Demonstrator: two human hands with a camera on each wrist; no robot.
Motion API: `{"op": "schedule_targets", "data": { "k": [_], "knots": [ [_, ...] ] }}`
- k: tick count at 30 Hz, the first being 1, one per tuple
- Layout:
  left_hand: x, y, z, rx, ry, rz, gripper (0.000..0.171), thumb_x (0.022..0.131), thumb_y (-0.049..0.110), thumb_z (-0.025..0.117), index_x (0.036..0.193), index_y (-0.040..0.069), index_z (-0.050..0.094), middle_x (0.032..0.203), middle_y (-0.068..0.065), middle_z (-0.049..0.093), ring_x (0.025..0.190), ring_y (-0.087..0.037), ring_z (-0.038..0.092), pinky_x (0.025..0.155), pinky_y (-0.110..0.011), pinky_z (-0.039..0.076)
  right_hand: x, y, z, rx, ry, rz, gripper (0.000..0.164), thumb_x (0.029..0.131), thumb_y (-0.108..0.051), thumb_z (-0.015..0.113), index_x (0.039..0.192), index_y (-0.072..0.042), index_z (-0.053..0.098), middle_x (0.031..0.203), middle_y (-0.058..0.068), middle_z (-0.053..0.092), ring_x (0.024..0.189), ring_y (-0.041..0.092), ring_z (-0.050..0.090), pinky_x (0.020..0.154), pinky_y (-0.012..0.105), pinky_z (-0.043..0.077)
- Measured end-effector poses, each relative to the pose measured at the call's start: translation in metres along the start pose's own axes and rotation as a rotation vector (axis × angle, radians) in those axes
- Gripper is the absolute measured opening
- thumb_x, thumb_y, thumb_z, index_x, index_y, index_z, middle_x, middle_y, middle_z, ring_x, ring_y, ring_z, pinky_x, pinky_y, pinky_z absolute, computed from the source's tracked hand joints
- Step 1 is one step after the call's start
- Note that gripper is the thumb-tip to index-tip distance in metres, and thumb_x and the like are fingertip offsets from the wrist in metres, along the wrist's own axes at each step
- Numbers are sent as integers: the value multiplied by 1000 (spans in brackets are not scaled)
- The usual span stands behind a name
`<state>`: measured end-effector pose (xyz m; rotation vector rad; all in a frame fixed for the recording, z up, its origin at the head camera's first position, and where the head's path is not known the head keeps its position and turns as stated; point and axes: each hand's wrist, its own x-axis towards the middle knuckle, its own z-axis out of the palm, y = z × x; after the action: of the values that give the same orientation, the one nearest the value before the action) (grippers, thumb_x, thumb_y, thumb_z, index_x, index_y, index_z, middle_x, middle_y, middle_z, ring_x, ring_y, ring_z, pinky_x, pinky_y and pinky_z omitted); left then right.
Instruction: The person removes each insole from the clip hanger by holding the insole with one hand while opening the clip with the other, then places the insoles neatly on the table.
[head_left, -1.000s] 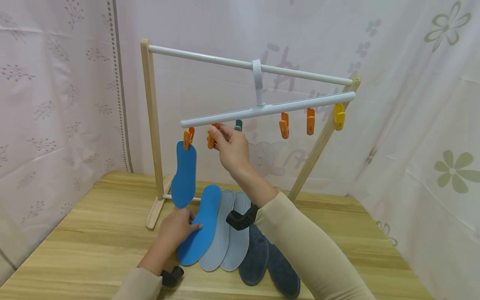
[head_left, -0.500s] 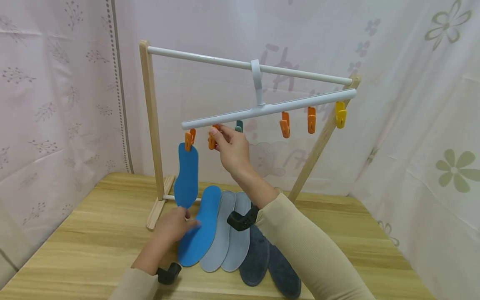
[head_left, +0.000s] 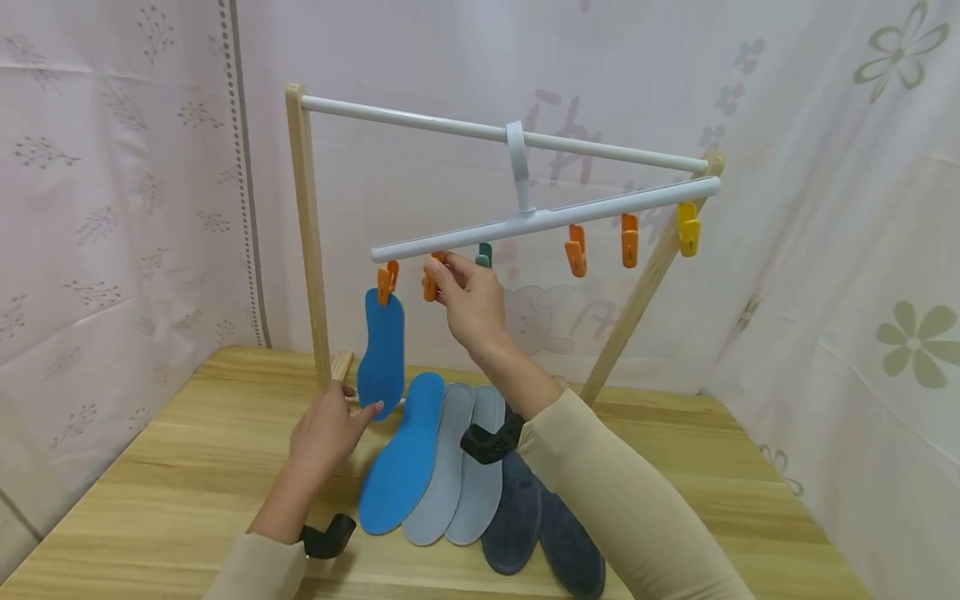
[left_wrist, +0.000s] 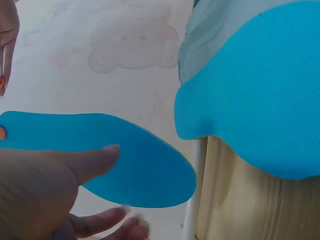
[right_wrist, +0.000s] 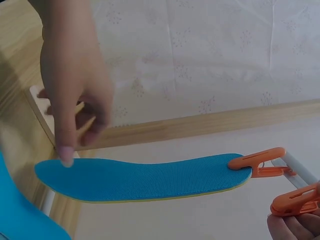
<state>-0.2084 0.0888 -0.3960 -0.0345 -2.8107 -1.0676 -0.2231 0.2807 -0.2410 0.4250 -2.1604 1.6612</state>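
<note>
A blue insole [head_left: 382, 350] hangs by one end from the leftmost orange clothespin [head_left: 384, 287] of a white hanger [head_left: 592, 207]. My left hand [head_left: 326, 429] is at its lower end, thumb in front of the insole and fingers spread apart behind and beside it. In the left wrist view the thumb [left_wrist: 97, 162] overlaps the blue surface. With thumb and fingers my right hand [head_left: 476, 304] pinches the second orange clothespin [head_left: 430, 287], whose jaws hold no insole. Below, a second blue insole [head_left: 405, 458] lies on the wooden table [head_left: 172, 475].
Grey insoles [head_left: 441, 483] and dark fuzzy insoles [head_left: 513, 517] lie fanned out right of the blue one. The hanger hooks over the white rod [head_left: 420, 122] of a wooden stand [head_left: 306, 233]. A green clothespin [head_left: 484, 254], further orange ones and a yellow clothespin [head_left: 688, 229] hang from it.
My left hand has moved up and left, from over the lying blue insole to the lower end of the hanging one. My right hand stays on its clothespin.
</note>
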Motion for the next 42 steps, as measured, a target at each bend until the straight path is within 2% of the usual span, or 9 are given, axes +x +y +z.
{"op": "schedule_targets", "data": {
  "k": [2, 4, 7, 11, 15, 19, 30, 35, 42],
  "knots": [
    [3, 0, 1, -30, 4, 6, 79, 96, 49, 66, 148, -5, 39, 135, -29, 55, 115, -43, 62, 82, -52, 57, 0, 1, -1, -4, 0, 0, 41, 103, -29, 58, 139, -11, 62, 128, 10, 71, 117, 21, 69, 96, 32, 58],
    [7, -1, 3, -95, -10, 24, 93, 96, 54, 63, 157, -3, 22, 155, -31, 36, 137, -49, 47, 101, -63, 49, -1, 1, -2, -12, -1, -4, 41, 104, -30, 58, 139, -11, 62, 128, 10, 71, 117, 21, 69, 97, 32, 57],
    [12, -3, 8, -250, -69, 59, 105, 96, 58, 61, 162, 4, -1, 164, -31, 19, 147, -52, 32, 112, -68, 37, -2, 2, -3, -27, -2, -9, 41, 104, -30, 58, 139, -11, 62, 127, 9, 71, 117, 20, 69, 97, 33, 57],
    [16, -6, 14, -397, -131, 74, 110, 95, 58, 61, 162, 10, -11, 161, -33, 27, 146, -52, 34, 113, -65, 38, -3, 2, -3, -41, -17, -12, 41, 103, -31, 58, 140, -13, 62, 129, 8, 71, 119, 21, 69, 97, 33, 57],
    [17, -7, 15, -421, -123, 74, 108, 94, 56, 65, 163, 8, -3, 149, -32, 43, 138, -48, 47, 109, -61, 46, -4, 1, -3, -46, -29, -11, 41, 103, -31, 58, 140, -13, 61, 131, 8, 70, 120, 21, 68, 97, 33, 57],
    [16, -4, 11, -433, -117, 106, 95, 94, 51, 68, 160, 5, 19, 137, -27, 54, 126, -43, 59, 101, -56, 54, -4, 0, -2, -50, -31, -11, 42, 103, -31, 58, 141, -12, 60, 131, 8, 70, 120, 21, 69, 97, 32, 57],
    [12, -1, 7, -503, -93, 148, 61, 90, 40, 77, 137, 5, 60, 126, -19, 68, 112, -33, 69, 96, -51, 58, -6, 0, -1, -55, -24, -16, 45, 103, -33, 59, 143, -15, 58, 134, 6, 68, 121, 19, 68, 97, 31, 57],
    [13, -1, 6, -536, -121, 153, 52, 89, 37, 78, 128, 5, 68, 122, -17, 73, 109, -31, 72, 93, -48, 59, -5, 0, -2, -49, -31, -19, 44, 103, -32, 58, 144, -13, 58, 134, 7, 68, 121, 21, 68, 97, 32, 57],
    [13, -2, 4, -485, -101, 175, 45, 91, 34, 77, 122, 3, 71, 114, -17, 75, 102, -27, 74, 89, -45, 61, -6, -1, -2, -72, -23, -11, 45, 103, -31, 59, 145, -12, 56, 133, 9, 69, 119, 21, 69, 98, 34, 57]
  ]
}}
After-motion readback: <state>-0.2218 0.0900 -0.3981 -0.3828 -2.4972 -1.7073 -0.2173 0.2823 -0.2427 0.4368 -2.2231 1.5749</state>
